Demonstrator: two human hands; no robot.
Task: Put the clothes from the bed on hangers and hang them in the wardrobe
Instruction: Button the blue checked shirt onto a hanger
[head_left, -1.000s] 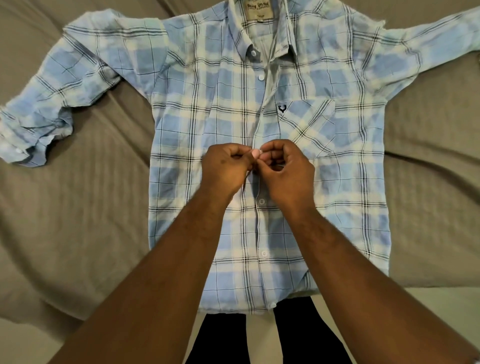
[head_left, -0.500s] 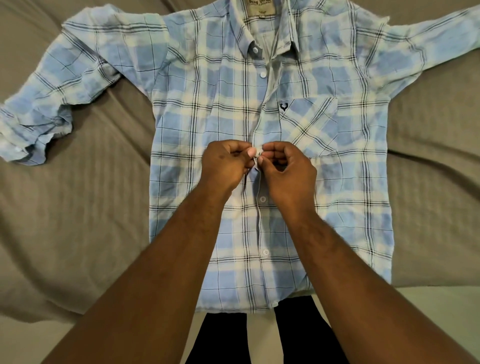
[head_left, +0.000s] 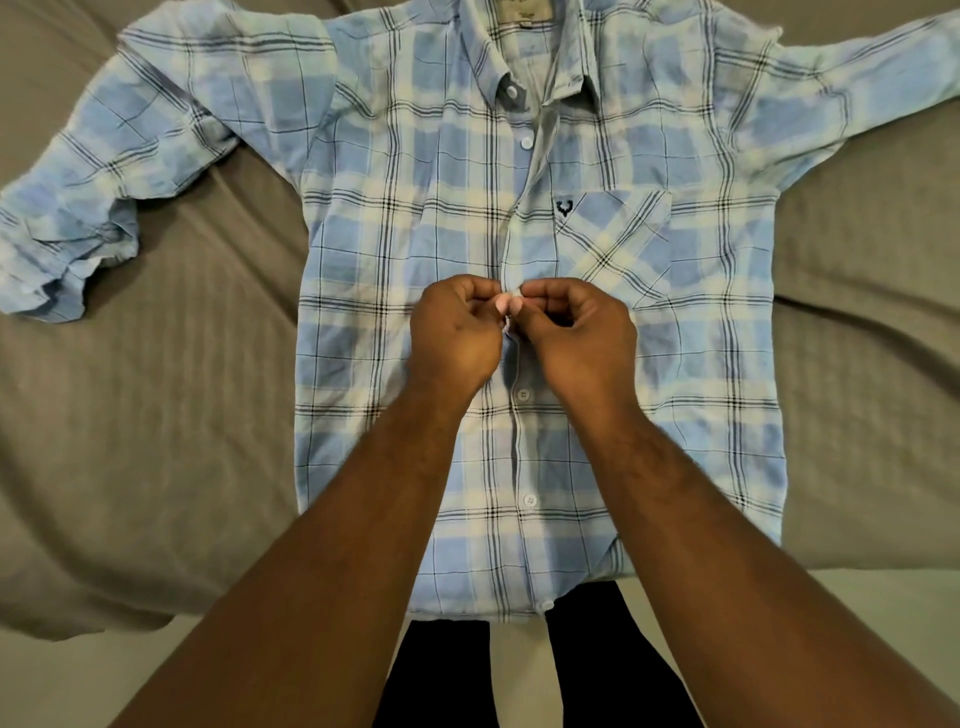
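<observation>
Both hands stay at the same mid-frame spot as a second ago: left hand (head_left: 454, 332) and right hand (head_left: 582, 332) pinch the placket (head_left: 518, 447) of the plaid shirt (head_left: 701, 364), so hanging seems far off. It lies flat on the bed (head_left: 156, 389), hem (head_left: 493, 616) at the lower edge; bare bed either side gives room

The bed (head_left: 156, 415) is spread with a taupe, faintly ribbed cover (head_left: 862, 426) pulled into long shallow creases on both sides (deepest at the left, where it sags in a loose fold over the near edge), and below that edge lies a pale, plain floor (head_left: 909, 592) in soft, even light.
</observation>
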